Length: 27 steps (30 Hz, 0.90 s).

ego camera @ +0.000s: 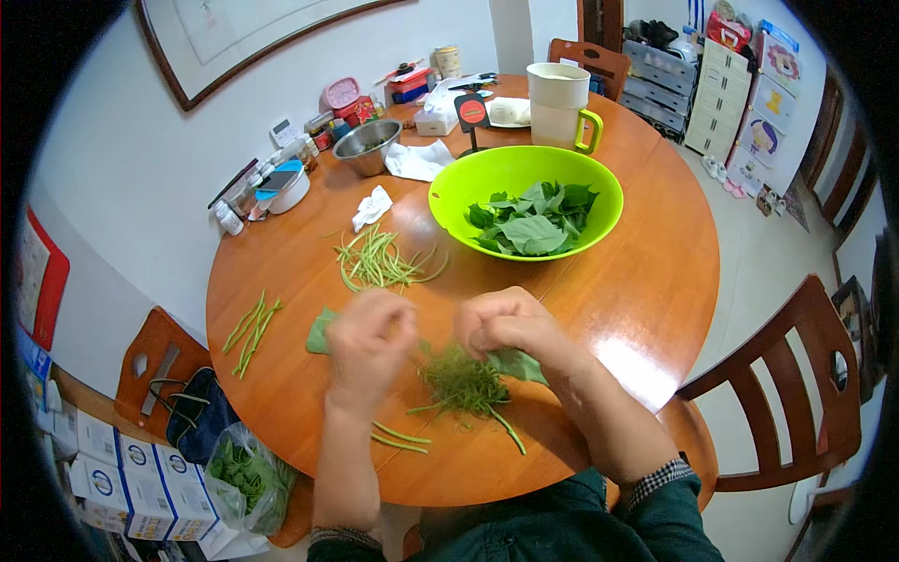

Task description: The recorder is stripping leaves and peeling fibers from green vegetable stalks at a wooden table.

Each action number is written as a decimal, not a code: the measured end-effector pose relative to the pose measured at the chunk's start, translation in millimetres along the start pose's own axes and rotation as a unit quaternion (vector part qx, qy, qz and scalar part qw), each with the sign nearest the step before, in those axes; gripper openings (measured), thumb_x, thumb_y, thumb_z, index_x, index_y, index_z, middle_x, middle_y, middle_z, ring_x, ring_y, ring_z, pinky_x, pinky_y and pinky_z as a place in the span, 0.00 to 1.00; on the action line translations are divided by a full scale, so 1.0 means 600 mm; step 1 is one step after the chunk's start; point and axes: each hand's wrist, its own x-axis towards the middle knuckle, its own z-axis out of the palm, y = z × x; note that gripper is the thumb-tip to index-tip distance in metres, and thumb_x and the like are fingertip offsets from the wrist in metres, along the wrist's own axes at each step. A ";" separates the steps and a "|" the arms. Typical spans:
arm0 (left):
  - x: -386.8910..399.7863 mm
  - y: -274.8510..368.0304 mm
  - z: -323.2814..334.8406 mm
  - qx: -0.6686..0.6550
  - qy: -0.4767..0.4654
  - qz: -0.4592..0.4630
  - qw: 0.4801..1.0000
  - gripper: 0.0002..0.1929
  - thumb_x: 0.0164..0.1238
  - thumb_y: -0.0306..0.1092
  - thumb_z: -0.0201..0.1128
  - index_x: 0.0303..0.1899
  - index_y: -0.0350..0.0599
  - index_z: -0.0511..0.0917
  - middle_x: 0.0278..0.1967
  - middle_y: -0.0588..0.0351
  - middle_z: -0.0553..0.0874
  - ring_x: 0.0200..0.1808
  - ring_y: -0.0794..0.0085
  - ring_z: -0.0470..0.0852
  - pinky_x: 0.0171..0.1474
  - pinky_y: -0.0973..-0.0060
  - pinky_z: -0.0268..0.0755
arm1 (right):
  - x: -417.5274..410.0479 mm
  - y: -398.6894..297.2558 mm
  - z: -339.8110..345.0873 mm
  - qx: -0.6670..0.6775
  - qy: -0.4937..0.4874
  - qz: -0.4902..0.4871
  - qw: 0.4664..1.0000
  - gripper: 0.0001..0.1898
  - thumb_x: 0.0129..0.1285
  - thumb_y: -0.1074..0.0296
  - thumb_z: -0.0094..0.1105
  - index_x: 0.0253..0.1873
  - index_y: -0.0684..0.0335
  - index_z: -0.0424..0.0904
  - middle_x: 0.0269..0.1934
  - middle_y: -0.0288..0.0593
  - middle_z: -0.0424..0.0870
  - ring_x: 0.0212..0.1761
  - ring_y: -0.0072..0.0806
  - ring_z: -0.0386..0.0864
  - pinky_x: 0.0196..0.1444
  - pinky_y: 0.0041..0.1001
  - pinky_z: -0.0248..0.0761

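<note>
My left hand (369,341), blurred, is curled above the near part of the round wooden table. Part of a green leaf (319,331) shows at its left side. My right hand (513,323) is beside it, fingers bent inward, and another green leaf (521,365) shows under its wrist. Whether either hand grips a leaf or stem is hidden. Between and below them lies a heap of thin green peelings (463,383). Cut stems (400,437) lie nearer to me. Beyond my hands are a pile of pale green stems (379,260) and a lime-green plastic bowl (449,186) with loose leaves (537,228).
More stems (254,330) lie at the table's left. Farther back stand a steel bowl (369,151), crumpled tissue (372,208) and a pitcher with a green handle (558,105). A wooden chair (808,379) is at right. A plastic bag of greens (246,478) sits low at left.
</note>
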 end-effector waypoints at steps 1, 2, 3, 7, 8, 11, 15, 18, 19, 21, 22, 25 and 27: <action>0.002 -0.009 -0.011 -0.013 0.034 -0.079 0.996 0.04 0.54 0.19 0.66 0.31 0.37 0.82 0.27 0.55 0.83 0.30 0.73 0.81 0.33 0.76 0.72 | -0.002 -0.006 0.001 -0.002 0.000 -0.001 1.000 0.07 0.60 0.69 0.57 0.29 0.63 0.75 0.26 0.29 0.76 0.29 0.14 0.70 0.31 0.20 0.63; 0.005 -0.013 -0.016 -0.027 0.068 -0.157 0.985 0.02 0.58 0.20 0.65 0.33 0.37 0.82 0.28 0.57 0.83 0.31 0.76 0.80 0.34 0.77 0.71 | -0.005 -0.012 0.003 0.011 0.042 -0.035 0.998 0.06 0.63 0.69 0.57 0.32 0.62 0.77 0.28 0.29 0.77 0.30 0.13 0.70 0.31 0.19 0.63; 0.004 -0.011 -0.013 -0.027 0.067 -0.156 0.985 0.02 0.58 0.20 0.65 0.33 0.37 0.82 0.28 0.57 0.83 0.31 0.76 0.80 0.34 0.77 0.71 | -0.008 -0.013 0.006 0.027 0.085 -0.067 0.994 0.06 0.66 0.69 0.57 0.34 0.62 0.78 0.30 0.28 0.77 0.31 0.13 0.71 0.32 0.17 0.64; -0.007 -0.017 0.012 -0.062 0.006 -0.142 0.988 0.05 0.63 0.22 0.66 0.39 0.37 0.85 0.26 0.59 0.80 0.27 0.78 0.75 0.29 0.79 0.66 | 0.010 -0.013 -0.021 0.110 0.333 -0.154 0.924 0.17 0.72 0.69 0.53 0.61 0.70 0.73 0.37 0.37 0.80 0.34 0.22 0.80 0.38 0.23 0.73; -0.009 -0.020 0.017 -0.064 -0.016 -0.127 0.990 0.07 0.62 0.23 0.67 0.41 0.38 0.85 0.24 0.57 0.78 0.23 0.76 0.72 0.27 0.78 0.63 | 0.010 -0.020 -0.029 0.109 0.334 -0.155 0.923 0.17 0.72 0.69 0.53 0.61 0.70 0.73 0.37 0.37 0.80 0.34 0.22 0.80 0.38 0.23 0.73; -0.004 -0.005 0.008 -0.052 -0.059 -0.148 0.986 0.07 0.64 0.24 0.65 0.42 0.38 0.86 0.24 0.57 0.78 0.24 0.76 0.73 0.27 0.77 0.64 | 0.006 -0.032 -0.041 0.098 0.368 -0.201 0.902 0.29 0.73 0.72 0.51 0.75 0.69 0.53 0.50 0.44 0.80 0.44 0.31 0.84 0.50 0.28 0.77; -0.004 -0.001 0.007 -0.040 -0.062 -0.147 0.986 0.08 0.65 0.24 0.63 0.43 0.39 0.86 0.25 0.56 0.78 0.24 0.75 0.74 0.28 0.76 0.65 | 0.019 0.000 -0.033 0.086 0.376 -0.190 0.903 0.38 0.71 0.78 0.48 0.79 0.68 0.36 0.71 0.54 0.61 0.71 0.43 0.65 0.70 0.36 0.62; -0.006 -0.002 0.013 -0.039 -0.054 -0.123 0.990 0.09 0.65 0.23 0.61 0.43 0.39 0.86 0.26 0.56 0.79 0.24 0.75 0.74 0.29 0.75 0.66 | 0.018 0.006 -0.038 0.031 0.377 -0.233 0.896 0.39 0.70 0.81 0.47 0.79 0.67 0.35 0.78 0.55 0.46 0.80 0.42 0.49 0.76 0.37 0.51; -0.007 -0.001 0.015 -0.046 -0.053 -0.120 0.990 0.09 0.65 0.24 0.61 0.44 0.39 0.86 0.26 0.56 0.79 0.24 0.74 0.75 0.29 0.75 0.66 | 0.016 0.003 -0.041 0.006 0.365 -0.237 0.900 0.39 0.68 0.82 0.47 0.79 0.67 0.37 0.80 0.54 0.40 0.82 0.41 0.43 0.78 0.38 0.46; -0.005 0.001 0.017 -0.056 -0.052 -0.117 0.990 0.09 0.65 0.24 0.61 0.44 0.39 0.85 0.26 0.56 0.79 0.24 0.74 0.75 0.29 0.76 0.67 | 0.014 0.015 -0.067 -0.037 0.362 -0.217 0.906 0.38 0.67 0.83 0.47 0.79 0.65 0.41 0.80 0.54 0.39 0.82 0.40 0.42 0.78 0.38 0.45; -0.003 0.005 0.016 -0.054 -0.067 -0.130 0.988 0.09 0.65 0.23 0.62 0.44 0.39 0.85 0.27 0.56 0.80 0.24 0.74 0.75 0.29 0.76 0.67 | 0.011 0.020 -0.077 -0.079 0.358 -0.197 0.909 0.37 0.66 0.83 0.47 0.79 0.63 0.46 0.80 0.53 0.38 0.82 0.38 0.42 0.78 0.37 0.44; -0.005 0.006 0.014 -0.068 -0.070 -0.161 0.982 0.08 0.64 0.23 0.63 0.43 0.39 0.85 0.29 0.57 0.82 0.25 0.75 0.76 0.29 0.77 0.69 | 0.009 0.021 -0.073 -0.262 0.413 -0.184 0.853 0.34 0.65 0.83 0.46 0.77 0.62 0.56 0.81 0.51 0.39 0.83 0.36 0.37 0.79 0.36 0.41; -0.007 0.006 0.013 -0.085 -0.057 -0.178 0.979 0.07 0.64 0.23 0.63 0.42 0.39 0.84 0.30 0.57 0.84 0.26 0.75 0.78 0.30 0.78 0.70 | 0.013 0.016 -0.066 -0.324 0.423 -0.211 0.820 0.28 0.65 0.81 0.49 0.72 0.66 0.63 0.78 0.53 0.50 0.80 0.37 0.48 0.76 0.34 0.48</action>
